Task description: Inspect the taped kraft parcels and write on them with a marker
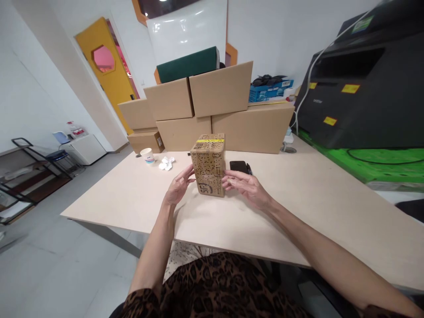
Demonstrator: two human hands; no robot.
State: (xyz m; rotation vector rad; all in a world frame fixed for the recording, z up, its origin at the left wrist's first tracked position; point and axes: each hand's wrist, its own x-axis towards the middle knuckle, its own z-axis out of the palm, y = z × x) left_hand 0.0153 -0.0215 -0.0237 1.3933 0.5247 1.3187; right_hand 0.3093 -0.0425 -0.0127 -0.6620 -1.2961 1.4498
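A small brown cardboard box [208, 170] with dark speckled print, black lettering and a yellow strip across its top stands upright near the middle of the table. My left hand [179, 187] is at its left side, fingers stretched along the edge and thumb towards the front. On the opposite side, my right hand [243, 185] has its fingertips against the right edge, fingers lightly bent. The box sits between both hands; how firmly they press cannot be made out. A black phone [239, 166] lies behind my right hand, with a dark pen [249, 168] beside it.
A paper cup [147, 155] and crumpled white tissue [167, 163] are on the table's left. Large cartons [245, 128] are stacked along the back, topped by a dark green box [188, 64]. A blue basket [270, 90] sits at back right, near a big black machine [364, 92].
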